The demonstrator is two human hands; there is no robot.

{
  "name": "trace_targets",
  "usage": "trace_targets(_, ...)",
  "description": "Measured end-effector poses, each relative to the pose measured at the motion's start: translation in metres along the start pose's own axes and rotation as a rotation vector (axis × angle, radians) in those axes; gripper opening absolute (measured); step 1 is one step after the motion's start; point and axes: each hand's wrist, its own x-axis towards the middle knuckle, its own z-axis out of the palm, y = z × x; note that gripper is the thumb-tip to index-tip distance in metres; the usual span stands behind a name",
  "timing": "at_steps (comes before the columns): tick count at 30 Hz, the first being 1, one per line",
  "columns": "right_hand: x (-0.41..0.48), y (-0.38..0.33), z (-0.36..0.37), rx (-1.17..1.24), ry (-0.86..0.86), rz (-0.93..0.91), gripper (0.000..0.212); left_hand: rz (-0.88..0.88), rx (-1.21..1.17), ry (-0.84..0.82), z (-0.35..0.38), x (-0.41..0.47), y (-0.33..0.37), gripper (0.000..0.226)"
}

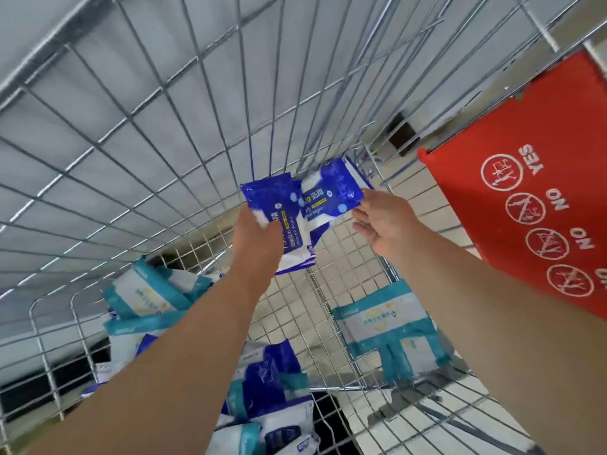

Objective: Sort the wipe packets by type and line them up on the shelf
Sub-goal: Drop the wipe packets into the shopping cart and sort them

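- The step in hand looks like the sorting: blue packets are being gathered out of a wire cart, with no shelf in view.
- The left hand is curled round the left blue packet, held up over the cart's far end. More blue edges show under that hand, so it may hold more than 1; I cannot tell.
- The right hand pinches the right edge of the right blue packet, which touches or overlaps the left one at its inner edge.
- Still in the cart: a teal heap at the left, a teal packet at the right, and mixed blue and teal packets at the near end, under the left forearm.
- A red flap with YES and NO signs stands at the right.
- Next move, as I judge it: lay the right packet squarely onto the left one to make 1 same-type stack, then either fetch the remaining blue ones near the body or carry the stack out to the shelf.
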Motion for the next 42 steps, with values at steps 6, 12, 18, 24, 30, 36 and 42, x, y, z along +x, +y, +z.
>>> trace_targets(6,0.008,-0.001,-0.003,-0.144,-0.009,-0.162,0.027,0.149,0.248,-0.068,0.009,0.026,-0.006,0.037)
trace_targets(12,0.000,0.001,0.002,-0.405,-0.052,-0.324,0.020,0.251,0.660,-0.001,0.017,0.045,-0.001,0.047)
trace_targets(18,-0.016,0.009,0.003,-0.618,0.043,-0.497,0.034,0.228,0.841,-0.043,-0.013,0.031,-0.004,0.048)
trace_targets(24,-0.061,0.027,0.029,-1.028,0.078,-0.781,0.048,0.422,1.059,-0.063,-0.084,-0.010,0.014,0.037)
trace_targets(30,-0.113,0.063,0.086,-1.210,-0.128,-0.955,0.046,0.441,1.270,-0.019,-0.180,-0.040,0.005,0.032)
trace_targets(36,-0.137,0.101,0.132,-1.299,-0.305,-0.868,0.044,0.244,1.239,-0.225,-0.232,-0.041,-0.038,0.045)
trace_targets(42,-0.129,0.117,0.147,-1.201,-0.333,-0.660,0.033,0.178,1.228,-0.351,-0.238,-0.021,-0.060,0.028)
